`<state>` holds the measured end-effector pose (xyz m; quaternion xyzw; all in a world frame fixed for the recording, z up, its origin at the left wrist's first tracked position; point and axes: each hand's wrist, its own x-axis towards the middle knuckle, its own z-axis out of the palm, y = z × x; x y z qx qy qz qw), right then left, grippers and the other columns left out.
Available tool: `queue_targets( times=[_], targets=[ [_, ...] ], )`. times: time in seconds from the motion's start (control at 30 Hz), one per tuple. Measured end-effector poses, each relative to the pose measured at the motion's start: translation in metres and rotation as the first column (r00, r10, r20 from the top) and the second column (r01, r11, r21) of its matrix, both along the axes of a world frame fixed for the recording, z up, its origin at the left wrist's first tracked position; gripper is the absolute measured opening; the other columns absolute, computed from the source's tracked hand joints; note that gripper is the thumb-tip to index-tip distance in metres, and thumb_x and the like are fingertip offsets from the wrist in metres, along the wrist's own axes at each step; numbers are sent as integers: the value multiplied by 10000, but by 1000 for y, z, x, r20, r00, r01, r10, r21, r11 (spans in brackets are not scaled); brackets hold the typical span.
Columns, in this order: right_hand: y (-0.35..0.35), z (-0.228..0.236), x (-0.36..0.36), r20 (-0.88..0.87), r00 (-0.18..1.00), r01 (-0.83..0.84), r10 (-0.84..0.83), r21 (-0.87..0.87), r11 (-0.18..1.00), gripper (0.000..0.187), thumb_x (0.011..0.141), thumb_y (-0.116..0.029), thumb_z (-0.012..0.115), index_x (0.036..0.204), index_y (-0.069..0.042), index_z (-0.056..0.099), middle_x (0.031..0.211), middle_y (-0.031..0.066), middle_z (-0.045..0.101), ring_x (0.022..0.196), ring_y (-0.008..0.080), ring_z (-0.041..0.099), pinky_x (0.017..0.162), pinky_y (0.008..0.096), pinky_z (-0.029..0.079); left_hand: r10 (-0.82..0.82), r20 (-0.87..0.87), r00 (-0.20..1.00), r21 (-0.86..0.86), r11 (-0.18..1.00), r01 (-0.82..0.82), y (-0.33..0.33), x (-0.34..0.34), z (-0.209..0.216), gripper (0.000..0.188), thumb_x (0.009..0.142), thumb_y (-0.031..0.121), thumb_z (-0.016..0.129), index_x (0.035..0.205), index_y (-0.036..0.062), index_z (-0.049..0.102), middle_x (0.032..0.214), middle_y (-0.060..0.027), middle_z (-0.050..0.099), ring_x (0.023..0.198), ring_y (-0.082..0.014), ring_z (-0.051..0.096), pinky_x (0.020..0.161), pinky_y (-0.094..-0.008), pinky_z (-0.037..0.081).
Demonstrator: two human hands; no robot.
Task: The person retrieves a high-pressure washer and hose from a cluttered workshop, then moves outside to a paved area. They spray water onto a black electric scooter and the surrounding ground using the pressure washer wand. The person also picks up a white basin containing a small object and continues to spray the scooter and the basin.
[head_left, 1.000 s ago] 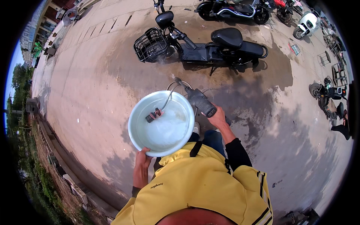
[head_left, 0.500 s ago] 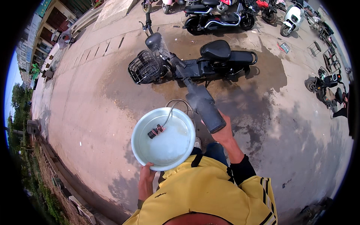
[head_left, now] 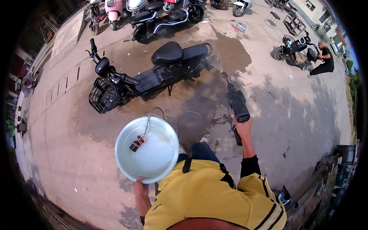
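Note:
My right hand (head_left: 244, 127) is closed around the handle of a black cordless pressure washer gun (head_left: 237, 102). Its nozzle points away from me at the rear end of a black electric scooter (head_left: 163, 76), where a faint mist shows. With my left hand (head_left: 140, 186) I grip the near rim of a pale blue plastic basin (head_left: 119, 147), held at my left side. Shallow water seems to be in it. Inside lies a small black cylindrical fitting (head_left: 137, 143) tied with pinkish cord, joined to a grey hose (head_left: 148, 123) running over the far rim.
Wet ground (head_left: 230, 50) surrounds the scooter, which has a wire basket (head_left: 103, 95) in front. Parked scooters (head_left: 168, 19) line the far side. At right, a person in black (head_left: 326, 59) crouches beside another scooter (head_left: 293, 50). A thin hose (head_left: 188, 112) trails near my feet.
My right hand has swung the washer gun rightward, from the scooter's front to its rear. My view has turned right; the left hand still holds the basin.

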<state>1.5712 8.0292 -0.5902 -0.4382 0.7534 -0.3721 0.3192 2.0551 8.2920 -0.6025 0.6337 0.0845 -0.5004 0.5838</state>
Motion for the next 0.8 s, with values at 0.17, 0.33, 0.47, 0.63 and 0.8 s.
queue_targets(
  times=[0.17, 0.33, 0.47, 0.63, 0.8],
  targets=[
    [37, 35, -25, 465, 885, 113, -32, -148, 983, 199, 859, -12, 751, 1049, -4, 694, 859, 49, 691, 720, 171, 662, 657, 344, 527, -127, -6, 992, -9, 992, 126, -47, -17, -7, 560, 783, -55, 568, 1333, -4, 482, 1194, -143, 573, 1053, -321, 637, 795, -490, 627],
    [69, 26, -41, 737, 642, 442, -212, -130, 887, 273, 848, 45, 737, 1103, -4, 653, 913, 73, 661, 721, 212, 644, 689, 346, 531, -212, 45, 976, -23, 977, 213, -84, -56, 6, 576, 779, 5, 583, 1340, -43, 463, 1219, -163, 580, 1055, -319, 636, 813, -474, 609],
    [79, 56, -103, 762, 593, 586, -259, -189, 788, 208, 873, -11, 738, 1053, -7, 634, 913, 65, 613, 767, 219, 599, 736, 354, 506, -258, 127, 958, 17, 966, 258, -134, -95, 19, 479, 816, -13, 567, 1292, -36, 516, 1161, -153, 615, 953, -286, 670, 699, -414, 619],
    [111, 102, -208, 671, 711, 599, -211, -421, 681, 102, 968, -102, 683, 1034, -47, 628, 880, 35, 576, 810, 176, 549, 773, 320, 477, -395, 164, 904, -58, 911, 408, -200, -160, 38, 392, 827, -34, 578, 1217, -51, 541, 1091, -142, 644, 915, -270, 676, 722, -418, 625],
    [170, 151, -304, 645, 743, 624, -179, -569, 536, 206, 993, -195, 672, 1112, -46, 596, 884, 27, 595, 852, 178, 563, 828, 331, 483, -526, 187, 830, -86, 833, 547, -264, -227, 35, 434, 829, 17, 610, 1255, -24, 540, 1151, -161, 643, 954, -274, 694, 707, -369, 631]
  ],
)
